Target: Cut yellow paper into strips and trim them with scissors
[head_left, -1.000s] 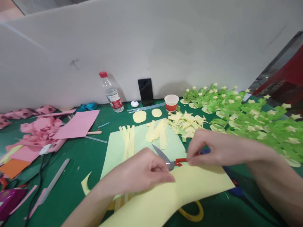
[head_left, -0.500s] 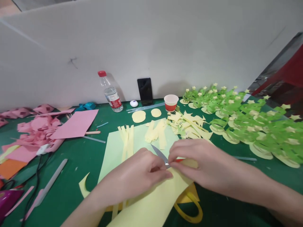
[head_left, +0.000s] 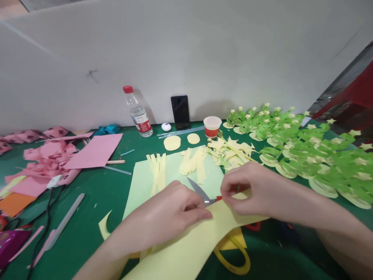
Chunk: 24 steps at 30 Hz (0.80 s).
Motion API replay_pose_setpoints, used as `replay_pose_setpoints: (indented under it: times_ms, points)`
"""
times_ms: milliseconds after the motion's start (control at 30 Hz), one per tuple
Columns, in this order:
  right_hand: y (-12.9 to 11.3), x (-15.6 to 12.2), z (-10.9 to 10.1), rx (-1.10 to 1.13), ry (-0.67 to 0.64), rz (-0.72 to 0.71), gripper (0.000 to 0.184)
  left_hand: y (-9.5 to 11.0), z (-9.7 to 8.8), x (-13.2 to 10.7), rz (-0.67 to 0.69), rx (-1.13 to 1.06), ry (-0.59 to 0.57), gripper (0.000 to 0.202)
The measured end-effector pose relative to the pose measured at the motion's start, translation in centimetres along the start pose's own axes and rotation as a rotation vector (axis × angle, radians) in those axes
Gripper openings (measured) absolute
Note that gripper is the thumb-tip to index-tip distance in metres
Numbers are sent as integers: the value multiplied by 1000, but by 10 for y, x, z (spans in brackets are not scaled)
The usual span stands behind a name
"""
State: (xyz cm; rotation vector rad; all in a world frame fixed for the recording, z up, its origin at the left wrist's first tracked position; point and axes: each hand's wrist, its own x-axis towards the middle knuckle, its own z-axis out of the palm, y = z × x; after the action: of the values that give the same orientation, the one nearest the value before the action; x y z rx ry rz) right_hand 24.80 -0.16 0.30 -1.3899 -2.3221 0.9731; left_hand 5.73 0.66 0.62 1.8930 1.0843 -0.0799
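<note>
My left hand [head_left: 166, 216] pinches the near edge of a pale yellow paper sheet [head_left: 198, 241] that curves up off the green table. My right hand [head_left: 253, 190] is closed round the red handles of a pair of scissors [head_left: 201, 192], whose grey blades point up and left, open over the sheet's edge between both hands. Cut yellow strips [head_left: 157, 169] and a further bundle of strips [head_left: 194, 161] lie on a light green sheet [head_left: 140, 186] just beyond my hands.
Yellow star offcuts [head_left: 230, 151], two yellow discs [head_left: 171, 142], a red cup [head_left: 212, 126], a water bottle [head_left: 138, 112] and a black phone [head_left: 180, 112] stand behind. Green paper trees [head_left: 305, 147] fill the right. Pink paper [head_left: 93, 151] and cables lie left. A yellow ring [head_left: 236, 260] sits near.
My right hand slid left to meet the left hand, then drew back right a little, with the scissors working along the yellow sheet's edge. The sheet shifted under them.
</note>
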Motion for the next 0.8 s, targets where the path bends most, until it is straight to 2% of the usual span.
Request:
replay_pose_setpoints:
  times_ms: [200,333,400,433,500,633,700,800]
  points:
    - [25,-9,-39,-35,83,56,14,1,-11,-7,-50,-58,21,40]
    - [38,-16,-53,-137,327,146,15,0,-14,-8,-51,-69,54,39]
    - [35,-17,-51,-126,421,72,19,0,-13,-7,-56,-82,56,39]
    - [32,-17,-47,-110,417,6,21,0,-13,-5,-56,-89,48,38]
    - [23,-14,-37,-89,309,-93,22,2,-12,-3,-42,-101,23,36]
    - [14,-7,-23,-51,-70,-161,23,4,-10,0,12,-144,-57,29]
    - [13,-5,-22,-63,-134,-161,24,4,-8,2,55,-160,-80,23]
    - [10,-2,-22,-87,-140,-127,24,4,-1,7,96,-172,-86,21]
